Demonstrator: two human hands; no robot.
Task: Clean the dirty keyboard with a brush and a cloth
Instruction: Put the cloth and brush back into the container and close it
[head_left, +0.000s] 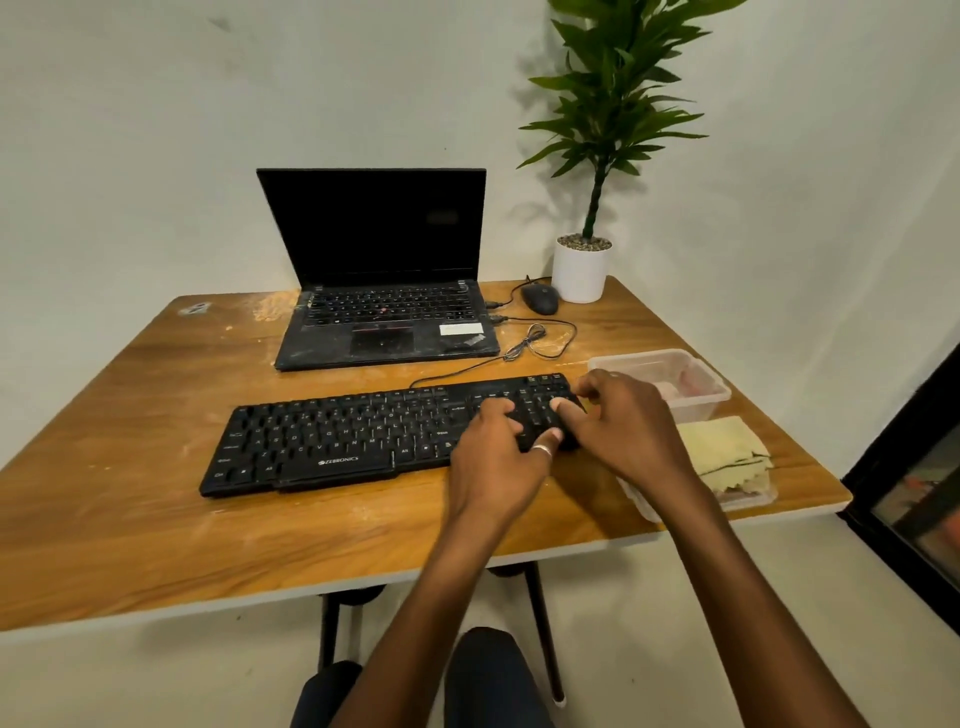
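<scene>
Left hand (498, 457) | right hand (623, 426) | both curled, gripping keyboard (337, 436) at its right end | cloth (722, 447) just beside

**Hidden, cropped and unclear parts of a desk**

The left hand (493, 457) and right hand (623, 426) cover the right end of the keyboard (332, 441), hiding the keys there. The right hand also hides the near corner of the tub (696, 364), whose pinkish contents are too blurred to tell. The top of the plant (618, 104) is cut off by the upper edge. Most key legends are too small to read.
</scene>
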